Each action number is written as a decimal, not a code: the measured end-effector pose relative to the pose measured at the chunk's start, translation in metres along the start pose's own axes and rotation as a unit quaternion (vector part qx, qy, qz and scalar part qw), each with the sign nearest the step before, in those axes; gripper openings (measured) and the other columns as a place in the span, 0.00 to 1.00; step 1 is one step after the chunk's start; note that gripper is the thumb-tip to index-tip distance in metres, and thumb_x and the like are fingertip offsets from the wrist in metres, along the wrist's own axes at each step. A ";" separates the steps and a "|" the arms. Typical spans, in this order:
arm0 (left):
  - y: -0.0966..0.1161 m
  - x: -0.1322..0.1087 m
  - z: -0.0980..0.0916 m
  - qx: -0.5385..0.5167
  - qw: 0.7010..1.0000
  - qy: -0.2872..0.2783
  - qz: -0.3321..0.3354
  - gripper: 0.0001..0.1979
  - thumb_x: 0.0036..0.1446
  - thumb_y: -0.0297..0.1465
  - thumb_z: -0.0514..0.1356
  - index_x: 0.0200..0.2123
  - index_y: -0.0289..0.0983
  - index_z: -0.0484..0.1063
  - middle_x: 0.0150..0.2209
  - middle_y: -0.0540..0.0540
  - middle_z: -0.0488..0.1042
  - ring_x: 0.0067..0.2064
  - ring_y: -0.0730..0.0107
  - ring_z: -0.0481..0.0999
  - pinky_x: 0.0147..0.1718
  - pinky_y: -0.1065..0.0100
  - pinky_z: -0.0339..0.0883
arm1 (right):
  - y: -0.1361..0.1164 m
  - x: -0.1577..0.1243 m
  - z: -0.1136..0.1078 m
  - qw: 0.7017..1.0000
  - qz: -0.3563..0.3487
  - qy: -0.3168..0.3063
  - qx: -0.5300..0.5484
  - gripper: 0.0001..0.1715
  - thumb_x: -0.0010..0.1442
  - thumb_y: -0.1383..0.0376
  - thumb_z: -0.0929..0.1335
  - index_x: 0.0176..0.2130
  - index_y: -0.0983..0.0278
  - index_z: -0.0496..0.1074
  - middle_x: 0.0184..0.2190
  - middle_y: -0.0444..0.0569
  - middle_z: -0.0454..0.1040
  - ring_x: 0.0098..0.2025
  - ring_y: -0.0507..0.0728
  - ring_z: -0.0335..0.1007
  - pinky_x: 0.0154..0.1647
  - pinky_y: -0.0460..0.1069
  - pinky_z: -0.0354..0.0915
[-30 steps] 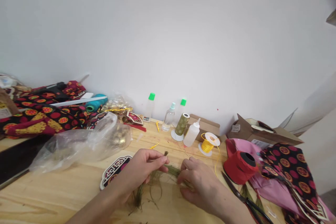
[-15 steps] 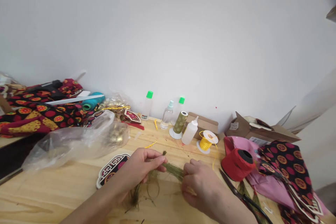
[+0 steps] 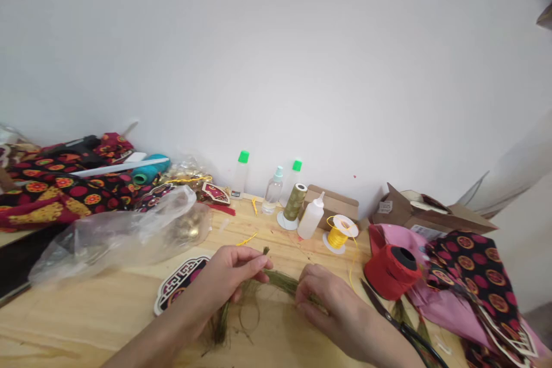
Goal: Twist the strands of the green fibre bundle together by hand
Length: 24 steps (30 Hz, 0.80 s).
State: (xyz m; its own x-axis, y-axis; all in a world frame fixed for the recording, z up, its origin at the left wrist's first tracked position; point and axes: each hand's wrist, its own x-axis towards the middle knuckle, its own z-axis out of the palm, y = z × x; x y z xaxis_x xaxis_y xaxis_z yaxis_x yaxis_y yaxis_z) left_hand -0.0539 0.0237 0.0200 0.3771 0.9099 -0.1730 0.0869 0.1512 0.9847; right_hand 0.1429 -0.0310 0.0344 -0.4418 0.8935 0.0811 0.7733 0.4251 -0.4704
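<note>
My left hand is pinched shut, thumb against fingertips, on one end of a thin bundle of green fibres. A short stub pokes up past the pinch. My right hand is palm down with its fingers curled closed over the other stretch of the same bundle, so the fibres span the gap between my hands, low over the table near its near edge.

Loose strands trail from under my left palm toward that edge. As I judge it, the work goes best with the span taut, both grips close together, and the strays gathered in rather than left dangling.

A patterned patch lies just beside my left wrist. Scissors lie toward the right edge — within reach — beside a red spool.
</note>
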 end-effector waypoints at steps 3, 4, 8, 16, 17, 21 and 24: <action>-0.005 0.003 -0.001 -0.035 0.999 0.005 0.000 0.15 0.45 0.40 0.58 0.26 0.33 0.74 0.26 0.43 0.74 0.30 0.69 0.69 0.13 0.79 0.48 | 0.004 0.002 0.000 0.993 0.048 0.017 0.103 0.05 0.53 0.72 0.61 0.28 0.64 0.64 0.27 0.43 0.65 0.30 0.50 0.60 0.30 0.44 0.56; -0.006 0.003 -0.002 -0.049 0.999 0.008 -0.002 0.15 0.45 0.40 0.57 0.26 0.33 0.74 0.27 0.42 0.74 0.30 0.69 0.69 0.13 0.79 0.48 | 0.005 0.004 0.002 0.988 0.068 0.018 0.140 0.05 0.53 0.71 0.62 0.27 0.64 0.64 0.25 0.42 0.63 0.28 0.50 0.58 0.28 0.44 0.55; -0.006 0.002 -0.002 -0.137 0.990 0.033 -0.011 0.13 0.45 0.38 0.58 0.26 0.33 0.73 0.30 0.44 0.73 0.29 0.73 0.68 0.14 0.80 0.48 | 0.005 0.011 0.008 0.931 0.122 0.028 0.344 0.09 0.54 0.63 0.62 0.26 0.66 0.64 0.19 0.40 0.58 0.21 0.47 0.49 0.20 0.43 0.46; -0.010 0.003 0.002 -0.202 0.978 0.043 -0.035 0.11 0.42 0.37 0.61 0.25 0.33 0.74 0.29 0.44 0.75 0.29 0.74 0.70 0.14 0.79 0.52 | -0.002 0.022 0.024 0.802 0.152 0.110 0.567 0.13 0.48 0.60 0.68 0.23 0.67 0.64 0.20 0.43 0.69 0.16 0.44 0.49 0.16 0.41 0.44; -0.010 0.003 0.005 -0.195 0.980 0.030 -0.033 0.11 0.42 0.37 0.61 0.25 0.33 0.75 0.29 0.44 0.75 0.29 0.72 0.71 0.15 0.79 0.53 | -0.003 0.023 0.027 0.795 0.152 0.125 0.574 0.13 0.47 0.60 0.69 0.23 0.67 0.65 0.20 0.42 0.69 0.16 0.43 0.49 0.16 0.41 0.44; -0.010 -0.001 0.016 -0.186 0.982 -0.017 -0.040 0.12 0.43 0.37 0.60 0.27 0.34 0.76 0.28 0.42 0.77 0.35 0.66 0.72 0.23 0.76 0.59 | -0.007 0.027 0.038 0.770 0.137 0.208 0.587 0.14 0.43 0.61 0.71 0.27 0.66 0.64 0.18 0.42 0.71 0.16 0.45 0.57 0.17 0.40 0.50; -0.011 -0.003 0.025 -0.201 0.978 -0.043 -0.034 0.12 0.44 0.36 0.60 0.28 0.33 0.76 0.28 0.42 0.77 0.36 0.65 0.71 0.27 0.74 0.60 | -0.014 0.028 0.043 0.764 0.115 0.243 0.586 0.16 0.44 0.61 0.71 0.29 0.64 0.61 0.19 0.42 0.73 0.21 0.49 0.65 0.23 0.43 0.59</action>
State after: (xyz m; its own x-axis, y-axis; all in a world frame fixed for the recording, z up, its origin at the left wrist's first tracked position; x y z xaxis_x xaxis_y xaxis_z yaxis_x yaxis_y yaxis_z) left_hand -0.0324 0.0097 0.0094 0.4612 0.8588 -0.2230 -0.2489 0.3664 0.8966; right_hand 0.0994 -0.0181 0.0052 0.0862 0.9944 0.0609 -0.2592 0.0814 -0.9624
